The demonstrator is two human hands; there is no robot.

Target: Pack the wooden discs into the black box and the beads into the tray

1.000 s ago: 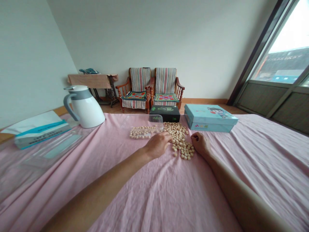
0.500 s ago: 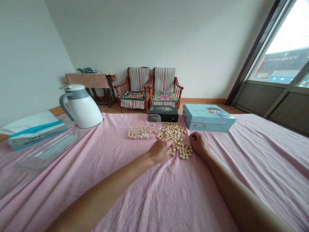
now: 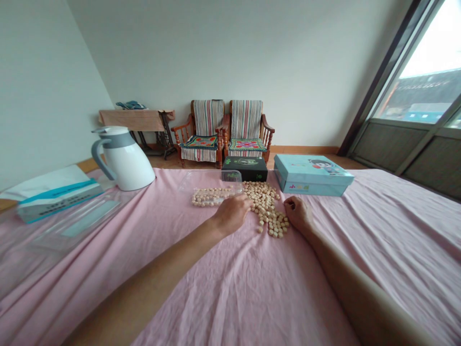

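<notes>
A pile of small beige, rounded pieces lies loose on the pink cloth; their exact kind is too small to tell. My left hand is at the pile's left edge, close to the near right corner of a clear plastic tray that holds rows of the same pieces. Its fingers are curled together, and whatever they may hold is hidden. Resting on the cloth at the pile's right side, my right hand is closed, with thumb and fingers drawn together. Its contents, if any, cannot be made out.
Behind the pile stand a black box and a light blue box. A white and grey jug is at the left, beside a blue and white packet and a clear plastic lid. Two armchairs stand beyond the table.
My left hand has moved left and slightly away from me, from the pile's near part toward the tray. My right hand stays beside the pile. The view has shifted slightly.
</notes>
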